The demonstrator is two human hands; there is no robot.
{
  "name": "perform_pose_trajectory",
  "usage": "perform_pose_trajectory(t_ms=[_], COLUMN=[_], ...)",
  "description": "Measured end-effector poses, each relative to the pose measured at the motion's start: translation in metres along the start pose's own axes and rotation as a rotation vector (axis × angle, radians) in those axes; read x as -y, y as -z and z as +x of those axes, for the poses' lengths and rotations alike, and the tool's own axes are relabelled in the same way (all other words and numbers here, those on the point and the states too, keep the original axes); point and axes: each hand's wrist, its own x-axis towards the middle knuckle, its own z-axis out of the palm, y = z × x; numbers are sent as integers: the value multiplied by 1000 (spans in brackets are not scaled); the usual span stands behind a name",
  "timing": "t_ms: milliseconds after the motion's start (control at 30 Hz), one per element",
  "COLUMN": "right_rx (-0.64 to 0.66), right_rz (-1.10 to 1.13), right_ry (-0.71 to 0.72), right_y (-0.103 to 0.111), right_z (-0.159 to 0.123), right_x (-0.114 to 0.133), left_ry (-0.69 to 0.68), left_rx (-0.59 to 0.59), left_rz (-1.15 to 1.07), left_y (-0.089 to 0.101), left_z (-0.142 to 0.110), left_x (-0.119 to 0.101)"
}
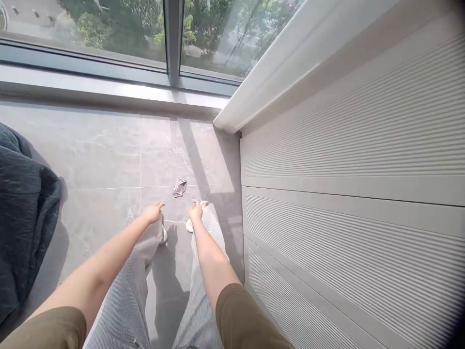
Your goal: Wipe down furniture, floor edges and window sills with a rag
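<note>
Crumpled cloth [179,188] is lying on the tiled floor [105,155] just beyond your left hand [152,213] and right hand [196,212], each grip's state impossible to tell, and could be sliding underfoot if your white shoe [189,226] is stepping onto it.

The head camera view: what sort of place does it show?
Probably a sunlit room or enclosed balcony in a home, above ground level: grey marbled floor tiles, a wide grey-framed window looking down on green trees, and tall off-white ribbed panels along one side.
</note>
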Motion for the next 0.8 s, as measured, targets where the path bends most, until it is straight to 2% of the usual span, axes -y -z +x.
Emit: perform_pose_trajectory(t_ms=[133,267,367,433,500,567,633,700,733,800], right_rx=[-36,-113,-121,-127,-143,-202,-359,-614,-682,-708], right_rz=[42,88,137,187,224,233,213,159,114,84], right_ry=[60,239,300,323,334,283,143,-54,-125,-173], right_y=[-83,-151,-182,-186,-172,-137,-85,-27,0,41], right_z=[83,137,160,171,182,197,218,246,261,290], right_x=[-16,-27,-31,-34,-38,-45,-57,-72,-80,-95], left_ry=[-24,-156,-297,-423,-560,-699,-793,-812,-798,-744], left_rx=[11,-111,-135,-157,-173,-157,-141,-201,-248,-343], left_rz=[26,9,-25,-65,-123,-176,-191,-166,-145,-92], left_y=[-43,-84,-105,-113,-113,-103,-85,-61,-50,-30], left_z=[109,193,233,249,260,270,285,306,318,343], left_x=[35,52,57,58,56,48,35,18,10,-4])
